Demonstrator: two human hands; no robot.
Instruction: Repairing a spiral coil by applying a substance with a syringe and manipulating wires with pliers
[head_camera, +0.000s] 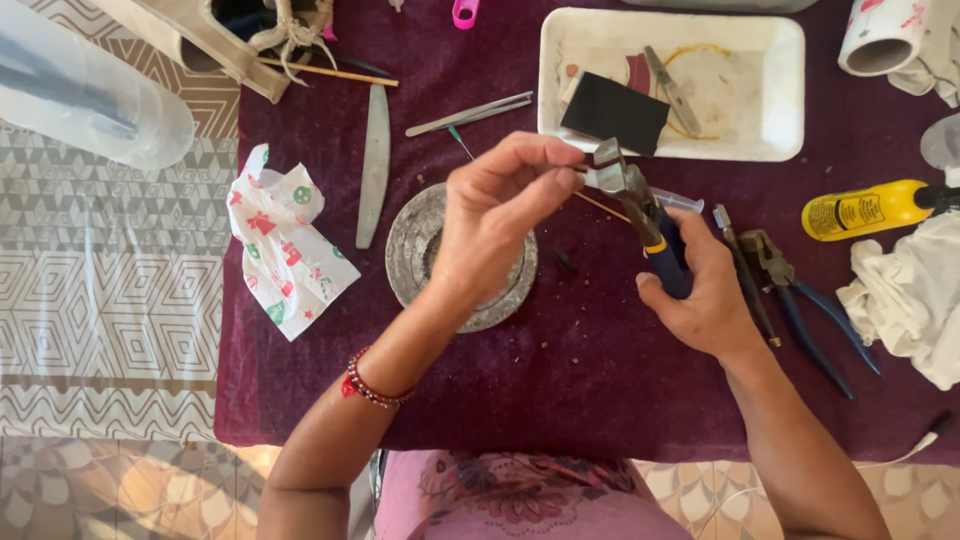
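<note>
A printed napkin (285, 245) lies near the desk's (580, 390) left edge, beside a round grey disc (415, 250). Above the disc the left hand (495, 215) pinches something too small to tell at the pliers' (640, 215) tip. The right hand (705, 290) is closed around the pliers' blue handle. More pliers (790, 290) lie just right; a white tray (770, 90) sits at the far edge.

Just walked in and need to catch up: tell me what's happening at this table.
A person sits at a table with a maroon cloth. The right hand grips blue-handled pliers, whose jaws meet the left hand; its fingertips pinch something too small to make out. Below lies a round metal disc. More pliers, a yellow bottle and a white tray lie nearby.
</note>
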